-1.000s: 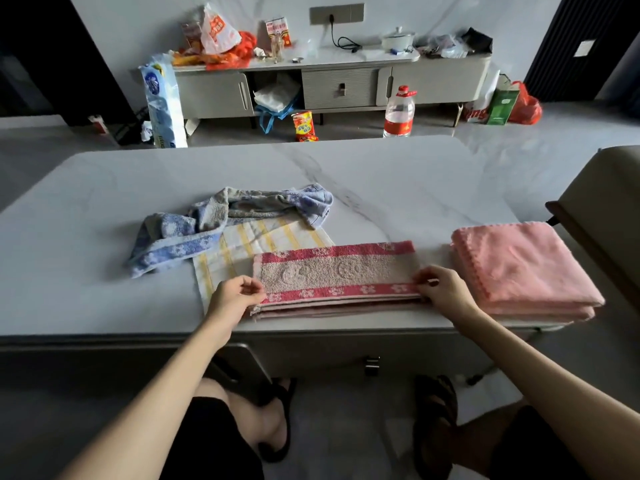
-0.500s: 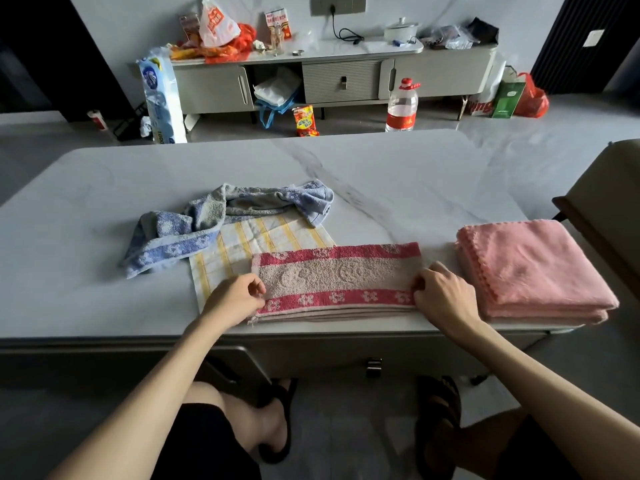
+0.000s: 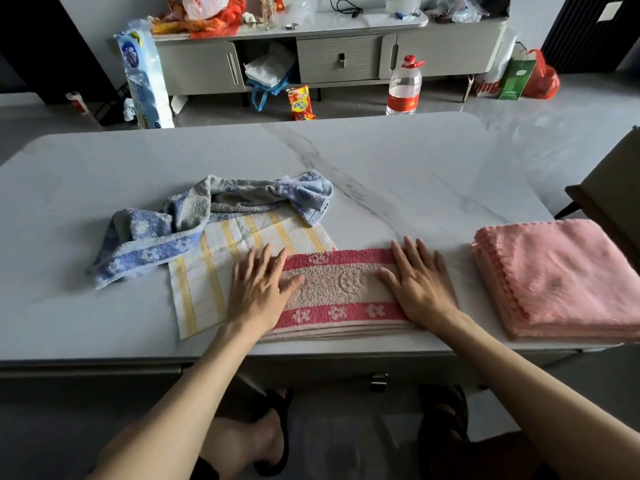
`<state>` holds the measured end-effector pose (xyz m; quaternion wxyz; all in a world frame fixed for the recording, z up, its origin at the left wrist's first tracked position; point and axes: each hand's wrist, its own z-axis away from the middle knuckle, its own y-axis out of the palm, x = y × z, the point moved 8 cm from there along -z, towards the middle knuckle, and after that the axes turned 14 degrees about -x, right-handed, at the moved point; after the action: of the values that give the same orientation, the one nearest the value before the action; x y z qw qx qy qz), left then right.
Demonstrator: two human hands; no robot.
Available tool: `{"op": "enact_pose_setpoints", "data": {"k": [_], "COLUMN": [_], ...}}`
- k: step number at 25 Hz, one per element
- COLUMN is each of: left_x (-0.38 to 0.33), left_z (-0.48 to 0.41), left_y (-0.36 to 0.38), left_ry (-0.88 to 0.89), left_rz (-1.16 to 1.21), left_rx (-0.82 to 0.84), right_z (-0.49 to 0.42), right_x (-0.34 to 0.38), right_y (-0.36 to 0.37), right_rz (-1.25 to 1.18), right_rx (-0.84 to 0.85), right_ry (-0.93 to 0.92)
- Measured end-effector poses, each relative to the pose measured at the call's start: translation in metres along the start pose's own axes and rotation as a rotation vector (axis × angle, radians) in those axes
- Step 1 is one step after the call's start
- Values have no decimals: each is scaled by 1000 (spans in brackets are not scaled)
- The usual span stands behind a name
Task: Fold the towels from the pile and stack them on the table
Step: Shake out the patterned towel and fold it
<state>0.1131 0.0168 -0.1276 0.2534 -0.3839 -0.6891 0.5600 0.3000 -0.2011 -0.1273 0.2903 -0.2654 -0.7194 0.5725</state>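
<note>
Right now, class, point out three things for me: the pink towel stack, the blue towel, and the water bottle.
pink towel stack (image 3: 568, 271), head view, middle of its top face.
blue towel (image 3: 194, 216), head view, on the crumpled middle fold.
water bottle (image 3: 404, 85), head view, on its clear body above the red label.

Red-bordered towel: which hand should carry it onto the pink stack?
Probably the right hand: it lies flat on the red-bordered towel's end nearest the pink stack. The left hand presses the far end.

Left hand (image 3: 258, 294) and right hand (image 3: 420, 284) lie flat on the folded red-bordered towel (image 3: 341, 294).
</note>
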Motion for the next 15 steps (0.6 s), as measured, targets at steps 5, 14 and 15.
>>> {"op": "enact_pose_setpoints", "data": {"k": [5, 14, 15], "left_x": [35, 52, 51], "left_z": [-9, -5, 3], "left_y": [-16, -37, -39], "left_ry": [-461, -649, -641], "left_rz": [582, 751, 722], "left_rx": [-63, 269, 313], "right_z": [3, 4, 3], "right_x": [-15, -16, -16], "right_y": [-4, -6, -5], "right_rz": [-70, -43, -42], "right_rx": [-62, -112, -116], "right_ry": [102, 106, 106]}}
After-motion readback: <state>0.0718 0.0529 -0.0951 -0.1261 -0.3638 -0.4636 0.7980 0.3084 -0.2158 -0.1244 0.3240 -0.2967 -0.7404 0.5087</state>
